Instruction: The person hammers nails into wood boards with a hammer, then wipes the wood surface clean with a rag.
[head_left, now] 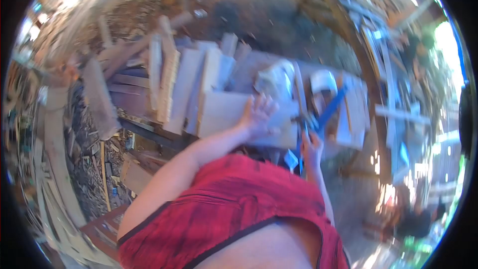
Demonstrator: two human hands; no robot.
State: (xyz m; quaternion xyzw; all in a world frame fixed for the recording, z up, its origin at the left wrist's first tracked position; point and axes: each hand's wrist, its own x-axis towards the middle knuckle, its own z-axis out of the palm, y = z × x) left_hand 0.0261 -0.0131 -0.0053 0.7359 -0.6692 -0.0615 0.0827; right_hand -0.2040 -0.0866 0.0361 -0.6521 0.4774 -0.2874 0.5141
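Observation:
My left hand lies flat with spread fingers on a pale wooden board in front of my body. At the board's right end, my right hand is closed around something slim. I cannot tell what it is; a blurred metallic part shows just above the fingers. Beyond that hand, a long blue strip slants up to the right. A clear, crumpled-looking plastic bag rests past my left fingertips.
Several planks and a ridged wood strip lie to the left of the board. To the right are a white roll-like object and light flat panels. Wood scraps litter the ground behind. A brown beam runs along the right.

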